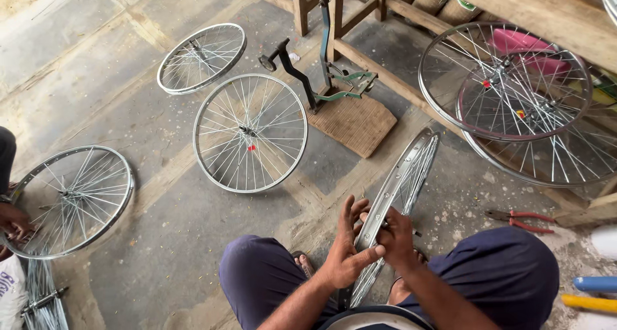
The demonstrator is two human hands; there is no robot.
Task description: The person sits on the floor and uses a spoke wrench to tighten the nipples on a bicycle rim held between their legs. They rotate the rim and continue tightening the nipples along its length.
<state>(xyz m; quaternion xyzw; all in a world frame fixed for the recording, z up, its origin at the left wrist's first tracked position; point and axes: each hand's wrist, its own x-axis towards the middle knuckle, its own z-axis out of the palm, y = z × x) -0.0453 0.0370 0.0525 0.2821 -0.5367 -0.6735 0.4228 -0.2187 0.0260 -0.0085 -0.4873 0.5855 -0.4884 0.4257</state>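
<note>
Person sits on the concrete floor (160,240), knees apart, with a spoked bicycle wheel (402,182) standing upright on its edge between the legs, bottom of the rim tucked near the feet, top leaning away toward the wooden mat (353,121). Left hand (344,253) sits against the near side of the rim, fingers spread apart and mostly straight, thumb pressing across toward the rim. Right hand (395,237) is curled with fingers together around something small at the rim or spokes; cannot tell what, it is hidden by the knuckles. Handling, as a judgement: light, stiff as a hoop, but the thin spokes bend easily and the polished metal rim looks slippery. Best held at the rim with both palms, or by the hub, not by single spokes. Around it: 2 finished wheels lie flat on the floor, 1 near the middle (250,134) and 1 farther toward the top edge (201,58). A green and black metal stand (321,79) sits on the mat. Red-handled pliers (524,221) lie on the floor to the right. More wheels (508,79) lean on the wooden frame at the upper right. Another person's hand (13,221) holds a wheel (71,198) at the left edge.
</note>
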